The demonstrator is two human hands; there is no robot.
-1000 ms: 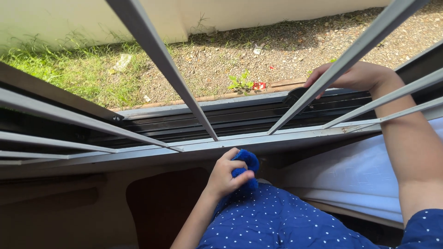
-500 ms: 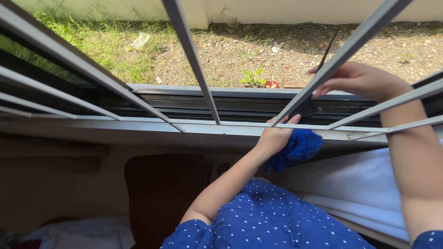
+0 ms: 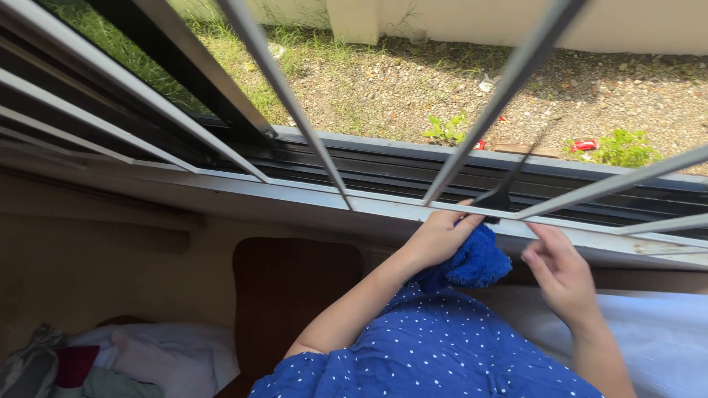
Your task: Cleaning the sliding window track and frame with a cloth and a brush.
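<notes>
My left hand [image 3: 436,237] is up at the grey window sill [image 3: 310,197], gripping a bunched blue cloth [image 3: 479,262] under its palm. Its fingertips touch the head of a small black brush [image 3: 495,198]. The brush's thin handle slants up to the right between the window bars and rests over the dark sliding track [image 3: 383,168]. My right hand [image 3: 562,271] hovers just below the sill, to the right of the cloth, with fingers loosely apart and nothing in them. My blue dotted shirt [image 3: 442,354] fills the bottom middle.
Grey metal bars [image 3: 284,88] fan across the window opening. Outside lie gravel, grass, green weeds [image 3: 623,147] and bits of red litter [image 3: 584,145]. Inside, a dark brown panel [image 3: 295,295] stands below the sill, clothes [image 3: 133,361] are heaped at the bottom left, and white fabric [image 3: 664,332] lies on the right.
My right hand has let go of the brush handle outside the bars and come down inside, below the sill. The left hand with the cloth stays at the sill. The view has shifted right.
</notes>
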